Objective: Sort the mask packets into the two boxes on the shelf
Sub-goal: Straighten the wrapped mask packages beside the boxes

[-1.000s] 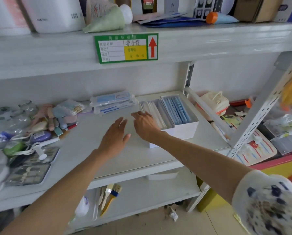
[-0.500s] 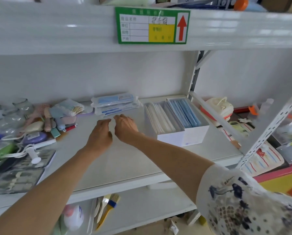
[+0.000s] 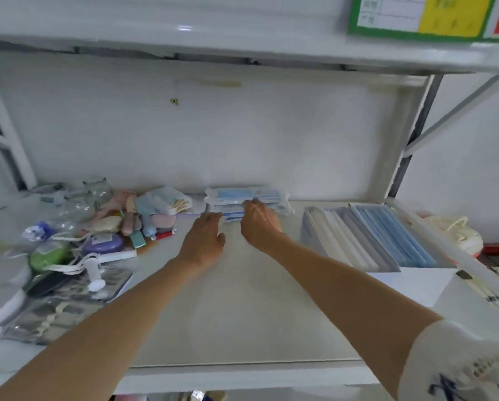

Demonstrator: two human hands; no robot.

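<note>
A small stack of clear mask packets [image 3: 260, 195] with blue masks inside lies at the back of the shelf. My right hand [image 3: 259, 225] rests against the stack's front, fingertips touching the packets. My left hand [image 3: 204, 237] lies just left of it, fingertips at the stack's lower left corner, fingers apart. On the right stand two open boxes side by side: the left box [image 3: 333, 241] holds white packets on edge, the right box [image 3: 398, 235] holds blue ones.
A heap of small toiletries [image 3: 112, 224] and blister cards [image 3: 66, 308] fills the shelf's left part. The shelf's white upright [image 3: 401, 157] and a diagonal brace stand right of the boxes. The upper shelf with a green label [image 3: 433, 18] hangs overhead.
Both hands have reached further back along the shelf, from the bare middle to the stack of mask packets. The camera has moved in closer and lower.
</note>
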